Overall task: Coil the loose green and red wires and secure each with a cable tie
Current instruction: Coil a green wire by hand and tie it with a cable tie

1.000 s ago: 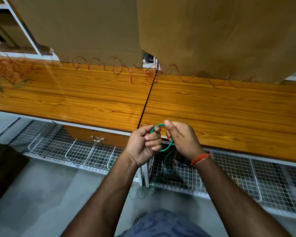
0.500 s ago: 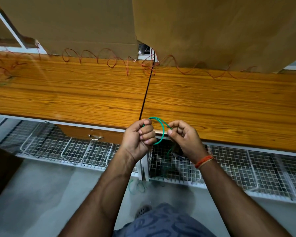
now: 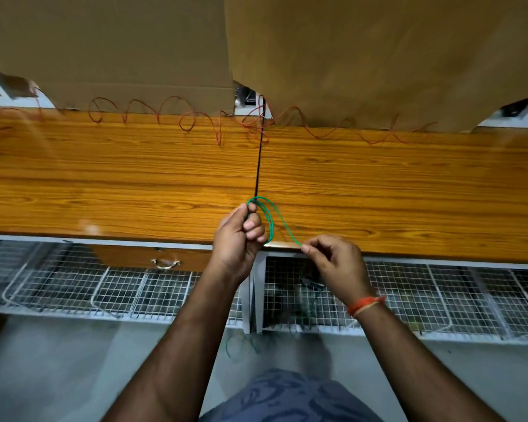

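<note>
**Green wire coiled in the left hand, tail pinched in the right**

Wooden tabletops (image 3: 134, 184), two of them butted together along a dark seam, fill the middle of the view, and both hands work at their near edge. Fingers of the left hand (image 3: 241, 239) are curled around a small coil of green wire (image 3: 267, 219), whose loops arch up out of the fist and over the wood. From the coil one strand runs down and to the right, where the right hand (image 3: 333, 260) pinches it between thumb and forefinger, the other fingers loosely bent. An orange thread band (image 3: 365, 304) circles the right wrist.

Below the hands, more green wire trails on the grey floor (image 3: 43, 376) in front of the white wire-mesh baskets (image 3: 104, 287) slung under the tables; how it joins the held strand is hard to make out through the mesh. A brass drawer handle (image 3: 165, 263) shows just under the left tabletop.

Along the far edge of the wood, the red wire (image 3: 189, 123) lies in loose untidy loops, stretching across both tables. Behind it stand large sheets of brown cardboard (image 3: 378, 56).
</note>
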The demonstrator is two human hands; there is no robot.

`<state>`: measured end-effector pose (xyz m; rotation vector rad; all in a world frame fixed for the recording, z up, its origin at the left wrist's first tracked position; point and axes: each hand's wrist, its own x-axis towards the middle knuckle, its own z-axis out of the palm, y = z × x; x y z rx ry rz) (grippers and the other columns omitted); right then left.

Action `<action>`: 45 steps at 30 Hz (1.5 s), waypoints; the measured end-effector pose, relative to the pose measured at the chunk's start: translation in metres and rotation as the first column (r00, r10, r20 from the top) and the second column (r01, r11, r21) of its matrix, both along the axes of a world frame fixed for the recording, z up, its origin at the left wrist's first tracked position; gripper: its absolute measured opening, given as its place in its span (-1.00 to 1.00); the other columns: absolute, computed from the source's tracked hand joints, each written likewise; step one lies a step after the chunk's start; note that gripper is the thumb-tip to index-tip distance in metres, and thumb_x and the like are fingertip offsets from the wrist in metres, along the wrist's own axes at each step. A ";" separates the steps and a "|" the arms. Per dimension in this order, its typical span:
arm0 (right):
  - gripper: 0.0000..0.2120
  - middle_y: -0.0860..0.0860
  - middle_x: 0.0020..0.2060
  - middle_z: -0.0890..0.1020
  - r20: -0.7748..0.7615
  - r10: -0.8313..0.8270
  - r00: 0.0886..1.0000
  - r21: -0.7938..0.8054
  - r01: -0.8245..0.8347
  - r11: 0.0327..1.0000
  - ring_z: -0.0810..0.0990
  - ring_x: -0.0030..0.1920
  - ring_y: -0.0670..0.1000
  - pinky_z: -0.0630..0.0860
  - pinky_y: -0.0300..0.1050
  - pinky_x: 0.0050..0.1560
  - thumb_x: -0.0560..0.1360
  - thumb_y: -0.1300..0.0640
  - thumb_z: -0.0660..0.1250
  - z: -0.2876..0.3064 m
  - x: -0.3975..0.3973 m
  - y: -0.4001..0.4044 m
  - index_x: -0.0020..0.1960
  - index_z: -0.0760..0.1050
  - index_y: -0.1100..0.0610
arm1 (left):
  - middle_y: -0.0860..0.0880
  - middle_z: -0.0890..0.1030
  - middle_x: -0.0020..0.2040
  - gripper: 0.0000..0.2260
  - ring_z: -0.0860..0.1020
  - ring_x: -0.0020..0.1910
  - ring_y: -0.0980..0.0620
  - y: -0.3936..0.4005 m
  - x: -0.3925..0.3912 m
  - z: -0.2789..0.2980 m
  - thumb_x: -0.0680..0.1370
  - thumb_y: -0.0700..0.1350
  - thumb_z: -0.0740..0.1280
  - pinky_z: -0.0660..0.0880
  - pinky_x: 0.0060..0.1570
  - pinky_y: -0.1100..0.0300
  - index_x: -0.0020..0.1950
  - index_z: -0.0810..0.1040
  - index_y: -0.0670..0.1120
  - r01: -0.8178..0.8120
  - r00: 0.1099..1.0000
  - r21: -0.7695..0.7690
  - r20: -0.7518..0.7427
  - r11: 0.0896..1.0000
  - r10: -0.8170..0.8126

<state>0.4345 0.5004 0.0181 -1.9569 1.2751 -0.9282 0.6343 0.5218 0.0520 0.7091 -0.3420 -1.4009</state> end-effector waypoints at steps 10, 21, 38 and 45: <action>-0.81 0.02 -0.07 0.53 -0.235 0.347 0.908 -0.259 -0.402 0.878 0.52 -0.01 0.05 0.48 -0.04 -0.07 0.59 0.25 0.33 0.054 0.030 0.003 0.13 0.66 0.09 | -0.10 0.65 -0.28 -0.75 0.59 -0.38 0.04 0.003 0.004 0.005 0.76 -0.11 0.03 0.54 -0.30 0.21 0.07 0.43 -0.19 0.065 0.869 -0.090 0.495 0.994 -0.012; -0.83 0.11 0.06 0.52 -0.060 0.334 0.941 -0.446 -0.325 0.834 0.50 -0.01 -0.21 0.40 -0.39 -0.02 0.48 0.46 0.41 0.104 0.053 -0.003 0.01 0.62 0.26 | -0.03 0.34 -0.38 -0.69 0.30 -0.46 0.14 -0.004 0.003 0.005 0.73 -0.08 0.14 0.25 -0.46 0.30 -0.08 0.39 -0.29 0.115 0.705 -0.109 0.710 0.987 -0.003; -0.63 -0.05 -0.20 0.67 0.229 0.114 0.967 -0.040 -0.108 0.993 0.64 -0.12 -0.07 0.55 0.05 -0.12 0.65 -0.17 0.21 0.054 0.039 -0.031 -0.06 0.61 0.08 | 0.09 0.18 -0.46 -0.77 0.07 -0.52 0.15 -0.003 -0.016 0.023 0.65 -0.04 0.13 -0.03 -0.49 0.21 -0.16 0.37 -0.09 0.360 0.872 -0.154 0.405 0.920 -0.274; -0.67 -0.08 -0.36 0.50 0.243 0.056 0.968 -0.097 -0.033 0.995 0.48 -0.32 -0.11 0.42 0.04 -0.26 0.70 -0.02 0.13 0.049 0.017 -0.019 -0.16 0.47 0.10 | 0.11 0.19 -0.54 -0.66 0.13 -0.61 0.19 -0.011 -0.048 0.027 0.65 0.05 0.09 0.02 -0.54 0.25 -0.25 0.39 -0.07 0.371 0.922 -0.013 0.124 0.929 -0.367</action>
